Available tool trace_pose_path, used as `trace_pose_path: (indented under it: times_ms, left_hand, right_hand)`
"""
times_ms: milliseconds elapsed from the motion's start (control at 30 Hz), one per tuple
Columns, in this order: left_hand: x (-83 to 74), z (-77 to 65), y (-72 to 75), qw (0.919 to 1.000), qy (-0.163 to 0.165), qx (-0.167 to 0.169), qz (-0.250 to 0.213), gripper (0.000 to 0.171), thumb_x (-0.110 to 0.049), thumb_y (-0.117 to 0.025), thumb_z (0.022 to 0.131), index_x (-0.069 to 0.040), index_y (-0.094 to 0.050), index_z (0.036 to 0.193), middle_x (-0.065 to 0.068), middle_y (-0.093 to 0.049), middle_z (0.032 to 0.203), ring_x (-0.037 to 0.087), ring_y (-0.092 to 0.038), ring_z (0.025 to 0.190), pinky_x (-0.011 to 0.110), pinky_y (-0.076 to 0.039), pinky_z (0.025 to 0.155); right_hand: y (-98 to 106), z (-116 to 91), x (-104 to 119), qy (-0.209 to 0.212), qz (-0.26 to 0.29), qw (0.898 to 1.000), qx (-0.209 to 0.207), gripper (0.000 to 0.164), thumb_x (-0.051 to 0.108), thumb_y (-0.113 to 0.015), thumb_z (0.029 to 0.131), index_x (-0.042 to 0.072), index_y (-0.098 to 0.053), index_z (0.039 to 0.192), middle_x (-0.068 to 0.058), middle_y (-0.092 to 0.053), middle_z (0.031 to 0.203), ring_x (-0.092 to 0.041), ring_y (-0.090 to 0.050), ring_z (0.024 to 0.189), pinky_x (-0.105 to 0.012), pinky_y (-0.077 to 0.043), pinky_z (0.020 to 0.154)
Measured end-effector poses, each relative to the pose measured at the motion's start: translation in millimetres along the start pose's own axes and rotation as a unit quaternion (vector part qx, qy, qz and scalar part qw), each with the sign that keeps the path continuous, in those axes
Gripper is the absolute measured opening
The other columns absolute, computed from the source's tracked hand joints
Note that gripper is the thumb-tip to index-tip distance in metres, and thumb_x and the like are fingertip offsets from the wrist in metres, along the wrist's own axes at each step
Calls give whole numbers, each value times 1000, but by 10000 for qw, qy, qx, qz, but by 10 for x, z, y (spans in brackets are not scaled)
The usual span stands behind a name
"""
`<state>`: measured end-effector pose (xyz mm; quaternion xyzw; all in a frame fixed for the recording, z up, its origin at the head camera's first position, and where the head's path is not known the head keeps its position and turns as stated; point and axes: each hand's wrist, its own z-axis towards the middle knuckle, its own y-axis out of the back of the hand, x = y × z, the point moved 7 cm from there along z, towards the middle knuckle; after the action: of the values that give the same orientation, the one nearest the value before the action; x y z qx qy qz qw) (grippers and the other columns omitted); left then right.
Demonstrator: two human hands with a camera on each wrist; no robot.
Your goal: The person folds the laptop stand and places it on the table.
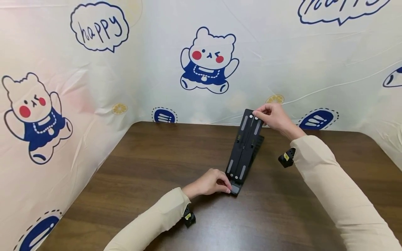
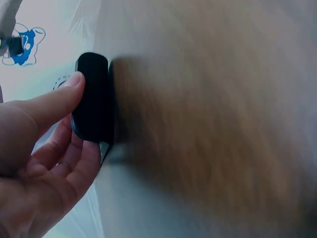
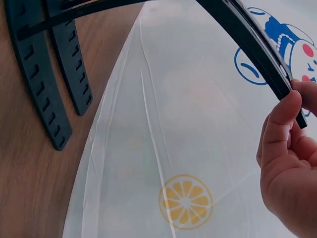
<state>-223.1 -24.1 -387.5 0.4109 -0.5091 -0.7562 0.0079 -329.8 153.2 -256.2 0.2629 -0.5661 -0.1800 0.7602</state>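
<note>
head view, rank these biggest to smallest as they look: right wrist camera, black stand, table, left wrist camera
1. Table
2. Black stand
3. Left wrist camera and right wrist camera: they look about alike, so I can't rank them

Head view looks forward and down — both wrist views, much nearer, share the black stand (image 1: 241, 148).
</note>
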Motion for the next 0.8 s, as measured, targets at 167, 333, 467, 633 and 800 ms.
trace_pose_path:
  times_ms: [167, 333, 467, 633, 800]
  left_hand:
    - [62, -42, 64, 9999, -62, 102, 87, 5, -15, -71, 73, -12, -72, 77, -6, -64, 78, -1, -54, 76, 12, -41, 70]
    - [123, -50, 107, 9993, -258, 263, 75, 5, -14, -71, 74, -11, -71, 78, -6, -63, 79, 0, -54, 77, 13, -42, 72]
    - [158, -58, 147, 9981, -443, 432, -18, 4, -13, -70, 75, -10, -71, 78, -5, -63, 79, 0, -54, 77, 14, -42, 73]
    - [221, -62, 176, 9953, -600, 708, -283, 4, -11, -68, 76, -8, -70, 79, -3, -63, 81, 2, -54, 80, 15, -42, 76]
    - [271, -58, 196, 9930, -670, 845, -483, 6, -11, -67, 77, -6, -70, 80, 0, -64, 84, 9, -56, 85, 18, -42, 81]
  right_hand:
    - [52, -111, -28, -172, -44, 9998, 81, 33, 24, -52, 90, -7, -59, 99, -16, -58, 90, -13, -53, 56, -23, -47, 53]
    - [82, -176, -36, -261, -68, 9996, -1, 32, 22, -52, 90, -7, -59, 99, -12, -59, 85, -11, -52, 51, -23, -47, 52]
    - [93, -225, -29, -238, -80, 9997, 18, 31, 22, -52, 90, -8, -59, 97, -4, -57, 72, -9, -53, 49, -22, -46, 51]
    - [114, -310, -46, -413, -88, 9991, 63, 33, 24, -52, 90, -8, -58, 97, -2, -56, 69, -9, -55, 50, -20, -45, 54]
    - [130, -370, -44, -445, -95, 9989, 109, 33, 24, -51, 90, -8, -57, 98, -3, -58, 71, -9, -57, 51, -20, -46, 56]
